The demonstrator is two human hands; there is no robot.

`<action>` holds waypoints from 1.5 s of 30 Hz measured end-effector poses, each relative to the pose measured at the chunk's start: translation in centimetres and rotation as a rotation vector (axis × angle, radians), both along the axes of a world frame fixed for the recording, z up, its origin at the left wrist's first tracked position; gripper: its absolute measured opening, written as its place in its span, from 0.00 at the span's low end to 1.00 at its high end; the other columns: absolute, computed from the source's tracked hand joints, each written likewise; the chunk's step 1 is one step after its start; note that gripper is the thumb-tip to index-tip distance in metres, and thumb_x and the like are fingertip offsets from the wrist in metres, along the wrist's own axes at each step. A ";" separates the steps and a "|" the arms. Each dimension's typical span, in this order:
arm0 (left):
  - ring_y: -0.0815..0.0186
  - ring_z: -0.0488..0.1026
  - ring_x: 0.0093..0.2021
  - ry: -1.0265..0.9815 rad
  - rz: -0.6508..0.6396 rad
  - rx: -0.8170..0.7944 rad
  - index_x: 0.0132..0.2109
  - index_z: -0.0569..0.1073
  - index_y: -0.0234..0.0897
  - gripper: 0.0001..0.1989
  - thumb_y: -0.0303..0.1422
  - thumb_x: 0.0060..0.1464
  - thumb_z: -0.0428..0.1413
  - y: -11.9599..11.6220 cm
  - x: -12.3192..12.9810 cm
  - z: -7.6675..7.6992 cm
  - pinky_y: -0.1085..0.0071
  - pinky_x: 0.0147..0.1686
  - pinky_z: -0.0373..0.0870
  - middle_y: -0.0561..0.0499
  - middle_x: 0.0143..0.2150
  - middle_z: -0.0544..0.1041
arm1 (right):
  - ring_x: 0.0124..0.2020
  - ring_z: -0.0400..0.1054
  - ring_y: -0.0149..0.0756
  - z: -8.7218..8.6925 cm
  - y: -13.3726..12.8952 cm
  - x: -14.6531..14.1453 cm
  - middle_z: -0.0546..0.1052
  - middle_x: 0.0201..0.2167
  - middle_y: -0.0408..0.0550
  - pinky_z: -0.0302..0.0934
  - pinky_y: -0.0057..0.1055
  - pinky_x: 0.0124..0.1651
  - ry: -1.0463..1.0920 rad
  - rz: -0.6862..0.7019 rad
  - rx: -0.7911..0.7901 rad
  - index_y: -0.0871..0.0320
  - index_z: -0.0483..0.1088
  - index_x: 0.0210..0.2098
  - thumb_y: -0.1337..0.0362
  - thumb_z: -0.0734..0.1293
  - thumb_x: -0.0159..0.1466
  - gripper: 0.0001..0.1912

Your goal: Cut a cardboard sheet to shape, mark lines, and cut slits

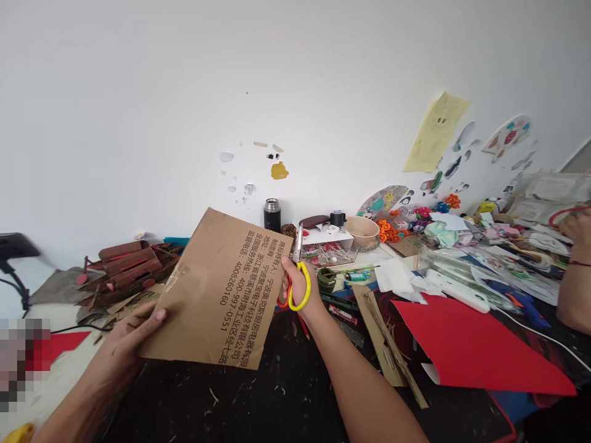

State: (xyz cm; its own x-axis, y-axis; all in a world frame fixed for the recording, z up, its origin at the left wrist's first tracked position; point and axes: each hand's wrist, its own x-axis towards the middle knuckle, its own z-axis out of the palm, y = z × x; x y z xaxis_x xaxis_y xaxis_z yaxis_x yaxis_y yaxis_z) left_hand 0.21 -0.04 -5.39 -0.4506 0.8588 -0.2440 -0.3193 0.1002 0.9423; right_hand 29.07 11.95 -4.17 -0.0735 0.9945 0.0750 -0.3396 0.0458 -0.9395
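A flat piece of brown cardboard (207,289) with printed black characters is held up, tilted, above the dark tabletop. My left hand (138,332) grips its lower left edge, thumb on the printed face and the other fingers behind. At its right edge, my right hand (298,283) is closed on a pair of scissors (301,286) with yellow and red handles. The scissor blades point upward beside the cardboard's upper right corner. Whether the blades touch the cardboard, I cannot tell. The right fingers are partly hidden behind the handles and the cardboard.
A dark work mat (258,406) lies below. To the right are red paper (480,344), a cardboard strip (376,332) and a white glue gun (457,289). A black thermos (272,215) and a beige bowl (362,231) stand by the wall. Another person's hand (579,234) shows at far right.
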 end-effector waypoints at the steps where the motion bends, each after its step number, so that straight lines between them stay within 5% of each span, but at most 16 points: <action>1: 0.43 0.88 0.36 0.010 -0.057 -0.023 0.47 0.86 0.41 0.39 0.43 0.21 0.83 -0.2 0.1 0.0 0.61 0.31 0.86 0.42 0.42 0.90 | 0.09 0.55 0.28 0.0 0.1 0.0 0.65 0.11 0.35 0.52 0.26 0.12 0.005 -0.005 -0.003 0.53 0.66 0.26 0.37 0.77 0.55 0.28; 4: 0.42 0.88 0.36 -0.003 -0.114 -0.049 0.48 0.86 0.38 0.38 0.42 0.24 0.83 -0.2 0.6 0.5 0.60 0.31 0.86 0.39 0.42 0.90 | 0.10 0.55 0.28 -0.2 0.3 -0.1 0.65 0.12 0.36 0.52 0.26 0.12 0.035 -0.037 -0.027 0.53 0.65 0.24 0.37 0.77 0.55 0.29; 9: 0.57 0.85 0.30 -0.130 0.159 0.120 0.40 0.84 0.36 0.35 0.37 0.18 0.83 0.8 1.4 1.1 0.70 0.28 0.84 0.46 0.38 0.90 | 0.11 0.56 0.28 -0.3 0.1 -0.4 0.64 0.12 0.35 0.52 0.26 0.12 0.047 -0.054 -0.062 0.52 0.64 0.24 0.36 0.77 0.55 0.30; 12: 0.62 0.84 0.30 -0.182 0.195 0.202 0.42 0.83 0.36 0.31 0.30 0.24 0.82 1.3 1.7 0.6 0.75 0.29 0.83 0.50 0.38 0.89 | 0.10 0.57 0.29 -0.4 -0.3 -0.6 0.65 0.12 0.36 0.51 0.27 0.13 0.001 0.003 -0.064 0.52 0.65 0.26 0.35 0.76 0.57 0.29; 21: 0.61 0.87 0.37 -0.201 0.168 0.227 0.53 0.82 0.42 0.29 0.20 0.42 0.71 1.4 2.7 -0.2 0.73 0.36 0.85 0.49 0.44 0.89 | 0.10 0.57 0.31 -0.8 -1.7 -1.8 0.67 0.12 0.33 0.53 0.26 0.13 -0.097 0.154 -0.049 0.53 0.71 0.38 0.32 0.75 0.57 0.31; 31: 0.49 0.88 0.43 -0.201 0.122 0.147 0.47 0.83 0.38 0.29 0.25 0.33 0.76 1.4 2.2 -0.9 0.65 0.39 0.88 0.42 0.46 0.89 | 0.10 0.58 0.31 -0.7 -1.5 -1.7 0.66 0.11 0.37 0.51 0.27 0.13 -0.059 0.094 -0.102 0.52 0.65 0.27 0.29 0.74 0.56 0.33; 37: 0.41 0.86 0.53 -0.189 0.129 0.147 0.54 0.82 0.41 0.35 0.26 0.34 0.75 1.2 2.8 -0.4 0.57 0.46 0.88 0.42 0.48 0.89 | 0.10 0.56 0.29 -1.1 -1.9 -2.2 0.66 0.12 0.38 0.51 0.28 0.13 -0.054 0.146 -0.106 0.52 0.64 0.22 0.32 0.76 0.57 0.33; 45: 0.46 0.87 0.50 -0.158 0.103 0.218 0.53 0.83 0.42 0.35 0.27 0.34 0.78 1.1 2.8 -0.8 0.62 0.44 0.88 0.43 0.50 0.89 | 0.10 0.56 0.29 -1.6 -2.0 -2.6 0.65 0.11 0.39 0.49 0.28 0.13 -0.060 0.152 -0.131 0.52 0.64 0.20 0.34 0.75 0.60 0.33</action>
